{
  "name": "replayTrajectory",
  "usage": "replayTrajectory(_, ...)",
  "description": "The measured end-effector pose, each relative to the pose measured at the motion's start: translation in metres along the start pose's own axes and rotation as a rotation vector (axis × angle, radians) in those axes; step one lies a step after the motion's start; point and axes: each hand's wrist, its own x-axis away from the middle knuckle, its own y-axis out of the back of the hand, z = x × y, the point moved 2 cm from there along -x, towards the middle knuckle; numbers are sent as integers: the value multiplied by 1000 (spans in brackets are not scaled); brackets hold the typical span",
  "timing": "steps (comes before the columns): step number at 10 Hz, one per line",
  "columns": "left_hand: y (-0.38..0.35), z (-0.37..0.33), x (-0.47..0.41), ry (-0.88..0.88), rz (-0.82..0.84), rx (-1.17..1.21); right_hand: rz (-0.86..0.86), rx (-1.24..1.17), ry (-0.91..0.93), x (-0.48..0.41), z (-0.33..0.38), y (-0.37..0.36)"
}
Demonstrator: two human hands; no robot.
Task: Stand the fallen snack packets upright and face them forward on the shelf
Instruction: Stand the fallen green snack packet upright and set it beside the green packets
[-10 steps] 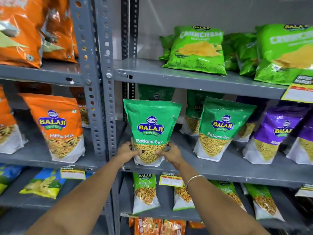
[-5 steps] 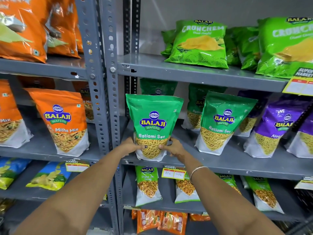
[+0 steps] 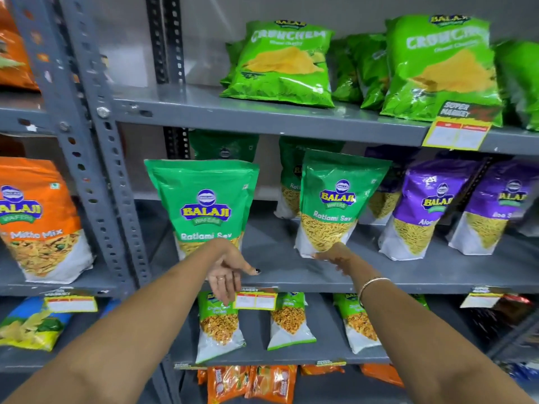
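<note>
The grey metal shelf [image 3: 291,277] carries upright packets. At left, the green Ratlami Sev packet [image 3: 204,205] stands facing forward near the front edge. The left hand [image 3: 226,272] hangs open below it, holding nothing. The right hand [image 3: 335,255], fingers loose, touches the second Ratlami Sev packet [image 3: 335,205].

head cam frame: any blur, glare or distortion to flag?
Head view: motion blur smears the light green Crunchem bags and right edge; both hands soft, left hand and right hand. Wide-angle bends the grey perforated upright. Mild sheen on the dark green Ratlami Sev pouch, label legible.
</note>
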Motion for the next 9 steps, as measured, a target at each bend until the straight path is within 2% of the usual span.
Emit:
replayTrajectory(1, -24, -65, -19, -36, -48, 42, -89, -218, -40, -38, -37, 44)
replayTrajectory(2, -33, -111, -32, -206, -273, 221, -101, -361, 28, -56, -49, 63)
replayTrajectory(3, -32, -151, -38, -474, -761, 388, 6, -544, 186, -78, -50, 69)
replayTrajectory(4, -30, -163, -46, -602, -812, 535, 177, -575, 304, -78, -45, 68)
replayTrajectory(5, -29, -165, -60, -637, -811, 622, 211, -612, 382, -87, -43, 61)
replayTrajectory(7, -37, -153, -58, -603, -849, 503, 239, -582, 401, -72, -49, 61)
replayTrajectory(9, -65, -131, -36, -586, -898, 441, 220, -539, 390, -21, -54, 63)
